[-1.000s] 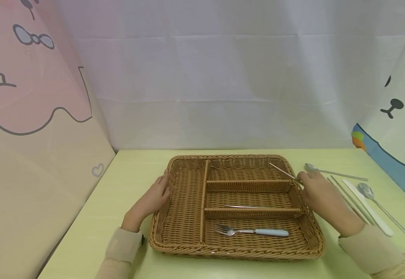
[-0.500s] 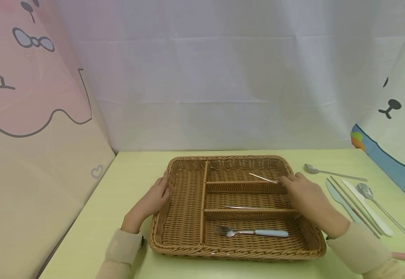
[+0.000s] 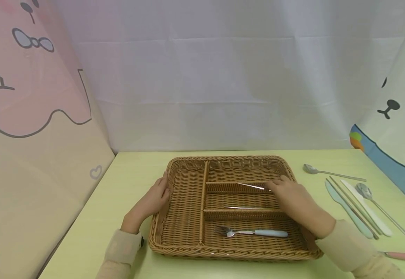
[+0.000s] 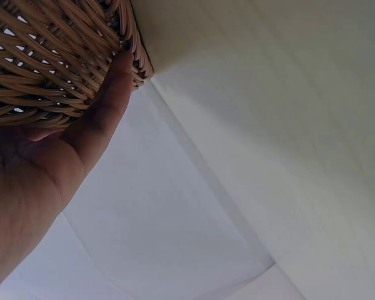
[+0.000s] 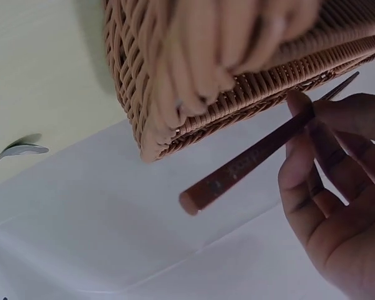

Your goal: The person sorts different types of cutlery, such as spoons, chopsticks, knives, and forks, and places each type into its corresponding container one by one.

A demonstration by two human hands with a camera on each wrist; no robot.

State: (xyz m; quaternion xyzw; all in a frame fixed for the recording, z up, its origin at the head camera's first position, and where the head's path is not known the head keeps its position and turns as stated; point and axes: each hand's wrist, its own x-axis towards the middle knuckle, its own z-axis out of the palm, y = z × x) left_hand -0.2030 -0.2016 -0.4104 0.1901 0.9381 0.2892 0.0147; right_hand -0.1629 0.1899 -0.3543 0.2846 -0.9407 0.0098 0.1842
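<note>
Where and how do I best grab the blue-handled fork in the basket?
Likely best pinched by the light blue handle from above: the fork lies flat in the front section of the wicker basket, walled in, handle toward the right, tines left.

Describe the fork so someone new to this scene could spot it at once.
Find the wicker basket on the table. In its front right compartment lies the fork, tines leftward. Its pale blue handle sets it apart from the thin shiny piece one compartment behind.
</note>
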